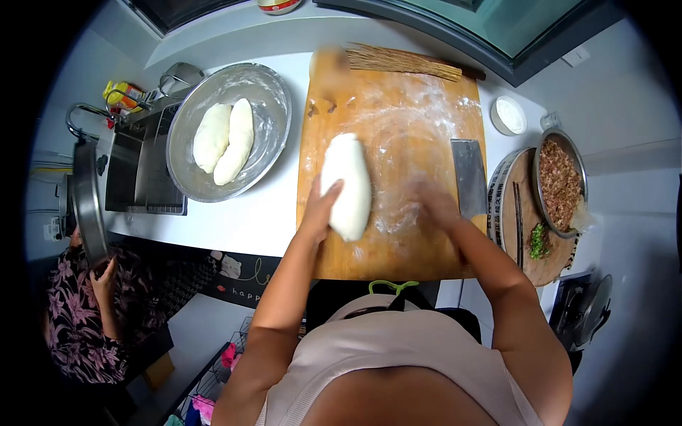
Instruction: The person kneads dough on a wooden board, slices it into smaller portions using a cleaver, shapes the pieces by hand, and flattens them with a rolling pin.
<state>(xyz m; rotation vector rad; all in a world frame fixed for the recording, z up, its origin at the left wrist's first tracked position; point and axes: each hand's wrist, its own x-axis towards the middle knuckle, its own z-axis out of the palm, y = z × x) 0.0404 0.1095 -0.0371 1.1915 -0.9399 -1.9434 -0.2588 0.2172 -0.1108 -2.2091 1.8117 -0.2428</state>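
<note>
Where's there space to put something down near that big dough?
Try the white counter between the big steel bowl and the rectangular wooden board. That board also has a floury patch above the right hand, beside the held dough. The round chopping board looks crowded: chopsticks, chopped greens, minced meat.

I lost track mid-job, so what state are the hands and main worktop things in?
Left hand: thumb on long dough, fingers hidden
Right hand: blurred, over wooden board
Long dough: plump, in one piece
Wooden board: flour-dusted
Steel bowl: holding two dough pieces
Blade: lying flat
White bowl: containing white powder
Minced mixture: piled up
Chopped greens: heaped
</note>
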